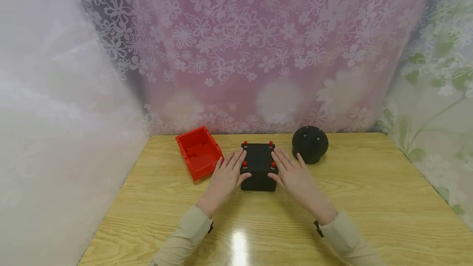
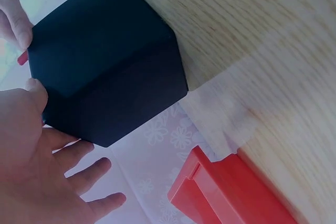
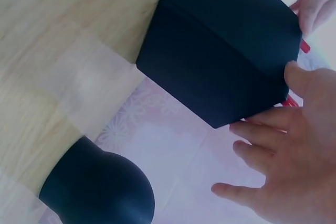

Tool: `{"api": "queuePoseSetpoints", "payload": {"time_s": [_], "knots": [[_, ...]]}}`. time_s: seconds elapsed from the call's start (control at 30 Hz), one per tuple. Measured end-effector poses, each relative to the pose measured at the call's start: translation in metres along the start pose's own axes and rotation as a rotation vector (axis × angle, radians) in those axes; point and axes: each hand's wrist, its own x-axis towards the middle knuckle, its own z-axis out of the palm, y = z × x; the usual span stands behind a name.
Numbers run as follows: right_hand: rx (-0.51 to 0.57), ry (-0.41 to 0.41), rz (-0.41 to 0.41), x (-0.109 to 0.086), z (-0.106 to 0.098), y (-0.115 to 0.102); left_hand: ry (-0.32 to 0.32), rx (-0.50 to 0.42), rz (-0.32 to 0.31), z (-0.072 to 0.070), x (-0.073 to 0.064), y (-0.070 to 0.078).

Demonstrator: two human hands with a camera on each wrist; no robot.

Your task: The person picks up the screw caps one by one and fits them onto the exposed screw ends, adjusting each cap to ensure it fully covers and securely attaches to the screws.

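Note:
A black box (image 1: 258, 157) with small red knobs on the corners of its top stands on the table between the two hands. My left hand (image 1: 226, 180) rests on its left top edge, fingers extended and thumb at the near left corner. On the opposite side, my right hand (image 1: 298, 179) touches the right top edge the same way, its thumb at the near right corner. In the left wrist view the black box (image 2: 105, 56) has smooth sides, and the other fingers spread past it. Parts of the left and right edges are hidden under the fingers.
An open red box (image 1: 201, 157) lies tilted to the left, close to the left hand. A black rounded object (image 1: 310, 143) with small metal spots on top stands at the right. Behind the wooden table (image 1: 148, 216) hangs a flowered pink curtain (image 1: 240, 52).

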Motion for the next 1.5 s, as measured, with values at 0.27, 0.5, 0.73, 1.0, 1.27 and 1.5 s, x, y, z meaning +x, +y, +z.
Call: {"api": "queuePoseSetpoints", "payload": {"time_s": [0.27, 0.5, 0.73, 1.0, 1.27, 1.5], "knots": [[-0.025, 0.053, -0.018, -0.001, 0.005, -0.001, 0.027, 0.031, 0.005, 0.000, 0.000, 0.002], [-0.008, 0.064, -0.026, 0.001, 0.011, 0.001, 0.048, 0.039, -0.002, 0.002, 0.002, 0.002], [0.041, 0.067, -0.024, 0.008, 0.016, 0.003, 0.057, 0.067, -0.025, 0.004, 0.006, -0.001], [0.084, 0.031, 0.006, 0.022, 0.017, 0.005, 0.068, 0.054, -0.034, 0.007, 0.018, -0.008], [0.090, 0.037, 0.017, 0.032, 0.024, 0.010, 0.019, 0.012, -0.062, 0.003, 0.029, -0.013], [0.086, 0.018, 0.016, 0.042, 0.029, 0.017, -0.001, 0.011, -0.055, 0.003, 0.040, -0.020]]}}
